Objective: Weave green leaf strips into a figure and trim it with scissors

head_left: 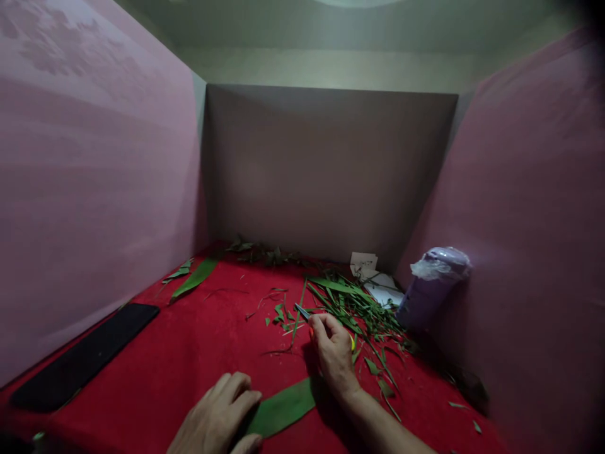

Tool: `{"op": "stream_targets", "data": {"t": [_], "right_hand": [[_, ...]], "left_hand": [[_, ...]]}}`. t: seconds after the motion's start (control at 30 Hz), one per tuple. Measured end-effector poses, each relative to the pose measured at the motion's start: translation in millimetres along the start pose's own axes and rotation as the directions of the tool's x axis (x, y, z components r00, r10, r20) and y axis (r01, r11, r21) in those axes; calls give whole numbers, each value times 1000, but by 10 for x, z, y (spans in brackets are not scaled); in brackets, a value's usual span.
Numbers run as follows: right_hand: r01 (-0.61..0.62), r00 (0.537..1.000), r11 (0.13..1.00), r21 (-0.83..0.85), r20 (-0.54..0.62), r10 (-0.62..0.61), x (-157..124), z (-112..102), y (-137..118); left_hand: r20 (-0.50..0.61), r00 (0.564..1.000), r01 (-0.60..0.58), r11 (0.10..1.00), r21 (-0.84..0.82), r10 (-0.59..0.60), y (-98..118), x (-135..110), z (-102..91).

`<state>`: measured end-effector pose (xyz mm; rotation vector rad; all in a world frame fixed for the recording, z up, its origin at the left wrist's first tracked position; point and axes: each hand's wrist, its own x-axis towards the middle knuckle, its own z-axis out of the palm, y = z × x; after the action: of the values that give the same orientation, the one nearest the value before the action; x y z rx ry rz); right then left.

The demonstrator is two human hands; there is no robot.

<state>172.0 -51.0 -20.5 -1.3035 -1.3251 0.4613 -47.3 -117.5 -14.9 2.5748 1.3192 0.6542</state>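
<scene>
My left hand (220,416) rests near the bottom edge on the red cloth, fingers curled down over one end of a broad green leaf (286,407) that lies flat. My right hand (333,353) is closed around a small cutting tool, probably scissors (302,311), whose dark tip sticks out to the upper left; a bit of yellow handle shows by the palm. The tip points at small leaf scraps (282,315). A heap of thin green leaf strips (359,306) lies just right of that hand.
Pink and grey boards wall in the red cloth (189,353) on three sides. A black flat slab (85,356) lies at left, a long leaf (196,277) at the back left, a lilac container (432,287) with plastic wrap at right, white paper (373,274) behind the strips.
</scene>
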Motion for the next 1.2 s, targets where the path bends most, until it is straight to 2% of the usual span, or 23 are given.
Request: {"op": "stream_targets", "data": {"t": [0.1, 0.23, 0.33, 0.4, 0.47, 0.53, 0.6, 0.67, 0.7, 0.73, 0.8, 0.87, 0.93, 1.0, 1.03, 1.1, 1.2], "right_hand": [[-1, 999, 999, 38, -35, 2, -23, -70, 11], [68, 997, 998, 8, -23, -68, -38, -123, -17], [145, 989, 989, -20, -4, -145, -72, -146, -98], [227, 973, 971, -77, -33, -230, -104, -162, -145], [372, 921, 911, -177, -55, -386, -114, -175, -141], [555, 817, 777, -296, 21, -576, -74, -184, -72], [652, 734, 648, -394, 112, -670, 17, -190, 41], [681, 698, 570, -459, 171, -696, 130, -191, 151], [684, 693, 552, -476, 190, -695, 181, -189, 194], [687, 692, 544, -481, 207, -692, 222, -187, 226], [697, 688, 538, -474, 233, -687, 268, -187, 259], [707, 686, 543, -453, 254, -682, 269, -201, 262], [715, 683, 549, -433, 264, -681, 245, -229, 250], [717, 682, 554, -422, 261, -684, 217, -263, 229], [715, 683, 558, -420, 254, -685, 205, -279, 216], [707, 691, 572, -415, 231, -685, 187, -305, 188], [698, 702, 598, -393, 215, -679, 167, -327, 148]], "left_hand": [[40, 998, 56, 997, -51, -54, 55, 90, 72], [149, 974, 198, 963, -185, -171, 67, 259, -1], [172, 953, 297, 889, -349, -251, -88, 317, -140], [182, 940, 341, 815, -469, -288, -229, 387, -261], [140, 933, 349, 742, -573, -331, -341, 525, -376], [80, 931, 323, 700, -637, -357, -395, 713, -442], [62, 920, 311, 626, -715, -387, -404, 893, -432], [122, 902, 354, 545, -760, -414, -413, 1008, -354], [104, 908, 340, 569, -749, -406, -429, 1033, -301], [39, 927, 286, 634, -719, -374, -454, 1040, -246], [-68, 941, 237, 785, -572, -333, -520, 1016, -153], [-105, 962, 193, 898, -396, -253, -582, 989, -101], [-120, 971, 174, 958, -228, -205, -631, 1002, -103], [-155, 958, 234, 970, -60, -240, -697, 1057, -168], [-193, 932, 320, 947, 35, -308, -753, 1090, -225], [-298, 852, 469, 880, 72, -430, -928, 1140, -377], [-431, 650, 706, 707, 38, -626, -1306, 1130, -616]]}}
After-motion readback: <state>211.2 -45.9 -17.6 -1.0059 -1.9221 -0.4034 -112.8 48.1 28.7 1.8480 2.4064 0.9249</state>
